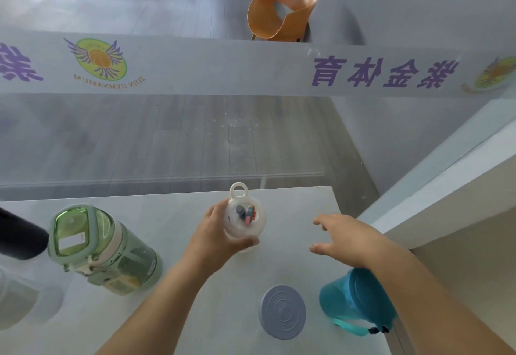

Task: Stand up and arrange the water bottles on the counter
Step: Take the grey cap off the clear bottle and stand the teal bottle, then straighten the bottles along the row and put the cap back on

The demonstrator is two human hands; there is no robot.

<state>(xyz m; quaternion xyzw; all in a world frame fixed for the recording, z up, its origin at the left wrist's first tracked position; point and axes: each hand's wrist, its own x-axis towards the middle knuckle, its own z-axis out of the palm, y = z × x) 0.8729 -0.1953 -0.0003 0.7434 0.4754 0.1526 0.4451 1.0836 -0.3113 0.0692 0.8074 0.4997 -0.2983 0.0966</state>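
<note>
My left hand [216,231] grips a small clear bottle with a white loop lid [244,215], held upright near the counter's far edge. My right hand [346,238] hovers open to the right of it, fingers spread, holding nothing. A large green bottle [103,251] stands at the left. A teal bottle with a strap [354,301] stands at the right, partly under my right forearm. A grey-lidded bottle [282,311] stands near the front, seen from above. A black bottle [21,237] pokes in at the left edge, and a pale one [16,301] sits blurred at the lower left.
The white counter [173,215] ends at a glass panel with purple lettering [382,72] just behind the bottles. A white ledge [446,187] rises at the right. Beyond the glass are a wood floor and an orange chair [282,12].
</note>
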